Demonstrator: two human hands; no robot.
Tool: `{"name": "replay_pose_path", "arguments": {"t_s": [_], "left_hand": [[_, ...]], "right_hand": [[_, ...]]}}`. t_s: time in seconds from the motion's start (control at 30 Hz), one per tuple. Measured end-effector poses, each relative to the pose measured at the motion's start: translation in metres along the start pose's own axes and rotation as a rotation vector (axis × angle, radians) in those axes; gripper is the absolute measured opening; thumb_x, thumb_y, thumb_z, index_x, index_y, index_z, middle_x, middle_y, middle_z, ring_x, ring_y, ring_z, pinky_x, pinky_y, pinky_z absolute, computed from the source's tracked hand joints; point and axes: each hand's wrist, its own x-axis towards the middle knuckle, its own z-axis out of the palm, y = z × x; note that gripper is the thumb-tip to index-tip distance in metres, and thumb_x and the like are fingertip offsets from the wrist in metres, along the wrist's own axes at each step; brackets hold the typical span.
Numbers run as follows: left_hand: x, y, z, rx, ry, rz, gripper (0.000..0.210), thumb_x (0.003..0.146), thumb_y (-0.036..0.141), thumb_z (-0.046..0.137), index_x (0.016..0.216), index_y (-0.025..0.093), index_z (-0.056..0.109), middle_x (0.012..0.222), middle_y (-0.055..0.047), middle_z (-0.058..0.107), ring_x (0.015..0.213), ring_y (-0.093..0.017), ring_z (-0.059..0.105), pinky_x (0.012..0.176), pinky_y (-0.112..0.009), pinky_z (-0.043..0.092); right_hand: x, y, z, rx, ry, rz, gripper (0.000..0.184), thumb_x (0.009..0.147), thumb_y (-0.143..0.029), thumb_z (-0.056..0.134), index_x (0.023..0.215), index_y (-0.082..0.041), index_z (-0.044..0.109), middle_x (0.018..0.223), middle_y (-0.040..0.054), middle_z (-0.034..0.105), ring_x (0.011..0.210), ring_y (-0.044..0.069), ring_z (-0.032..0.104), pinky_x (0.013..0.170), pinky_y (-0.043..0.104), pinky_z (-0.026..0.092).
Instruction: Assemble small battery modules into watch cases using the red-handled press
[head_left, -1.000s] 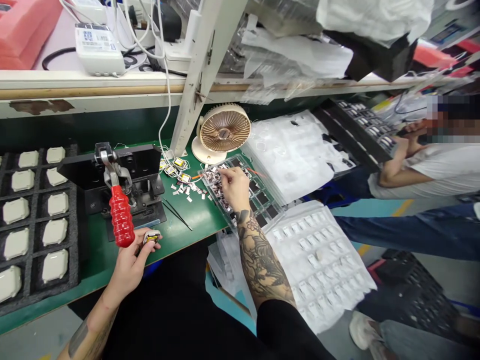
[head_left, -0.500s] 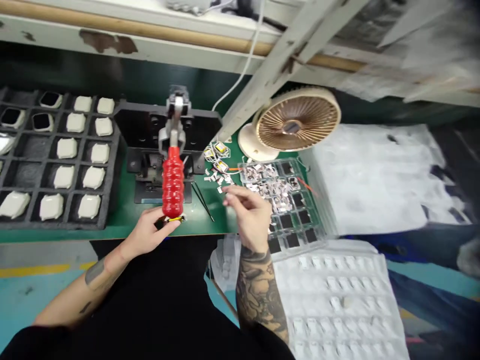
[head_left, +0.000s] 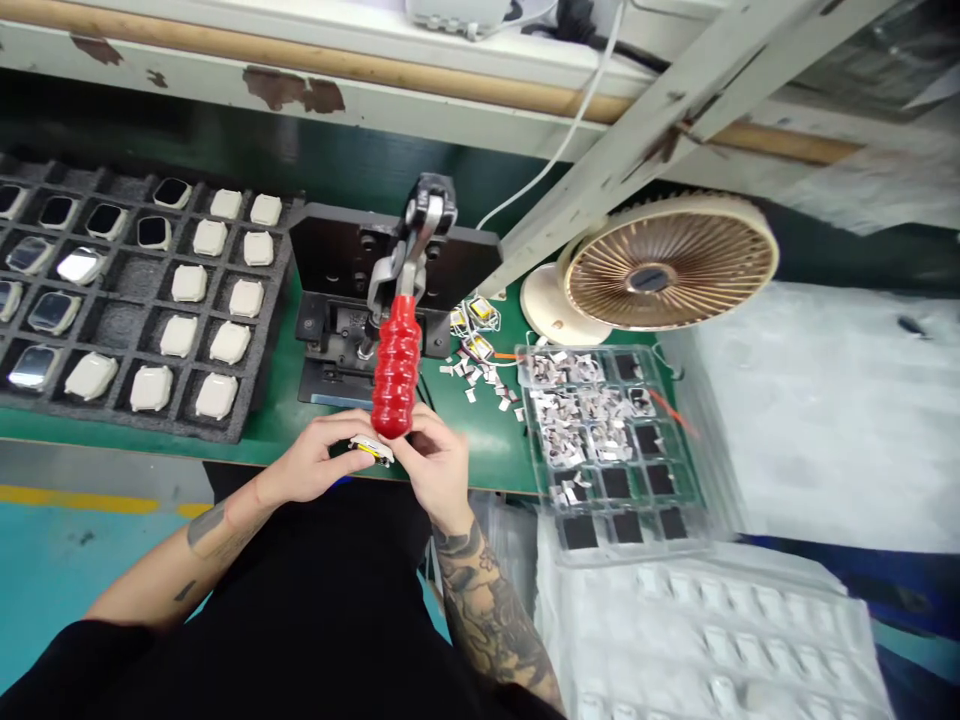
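Note:
My left hand [head_left: 319, 458] is closed round a small white smartwatch case [head_left: 373, 447] with yellow and dark parts showing inside, held tilted over the table's front edge. My right hand [head_left: 441, 462] has come up against its right side, thumb and fingers pinched together. What sits between those fingertips is too small to tell, and the red handle partly covers them. That ribbed red handle [head_left: 396, 375] belongs to a toggle clamp on a black press fixture [head_left: 334, 355], just above both hands.
Left stands a black foam tray [head_left: 259, 400] of white cases and dark-screened watches. Small pale pieces [head_left: 480, 378] and yellow-marked parts [head_left: 480, 315] lie right of the fixture. Beyond are a clear compartment tray [head_left: 551, 500], a fan [head_left: 667, 265] and white sheeting [head_left: 810, 420].
My right hand has moved left from beside the loose pale pieces to the watch case. My left hand still holds the case, now more visible. The whole view has shifted.

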Motion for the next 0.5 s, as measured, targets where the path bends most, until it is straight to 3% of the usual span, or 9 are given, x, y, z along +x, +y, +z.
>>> {"name": "replay_pose_path", "arguments": {"t_s": [0.17, 0.4, 0.5], "left_hand": [[0.001, -0.003, -0.005, -0.203, 0.071, -0.08, 0.023, 0.104, 0.037, 0.077, 0.112, 0.017, 0.086, 0.114, -0.014, 0.08, 0.104, -0.025, 0.075, 0.094, -0.035, 0.059], [-0.002, -0.016, -0.009, -0.389, 0.086, -0.126, 0.025, 0.101, 0.038, 0.08, 0.11, 0.016, 0.088, 0.108, -0.014, 0.08, 0.097, -0.024, 0.075, 0.089, -0.035, 0.059], [-0.004, -0.019, -0.009, -0.431, 0.085, -0.129, 0.026, 0.1, 0.041, 0.081, 0.109, 0.017, 0.088, 0.108, -0.013, 0.08, 0.096, -0.024, 0.075, 0.089, -0.036, 0.06]], "right_hand": [[-0.004, -0.002, -0.002, -0.171, -0.07, -0.135, 0.027, 0.105, -0.019, 0.072, 0.119, -0.036, 0.088, 0.111, 0.0039, 0.083, 0.101, 0.02, 0.079, 0.088, 0.036, 0.066], [0.002, 0.003, 0.006, -0.114, -0.058, -0.2, 0.02, 0.102, -0.016, 0.076, 0.105, -0.031, 0.088, 0.096, 0.0025, 0.081, 0.086, 0.019, 0.077, 0.078, 0.035, 0.065], [0.002, 0.005, 0.01, -0.101, -0.024, -0.165, 0.014, 0.103, -0.021, 0.075, 0.101, -0.029, 0.086, 0.102, 0.0051, 0.083, 0.093, 0.021, 0.079, 0.082, 0.039, 0.067]]}}
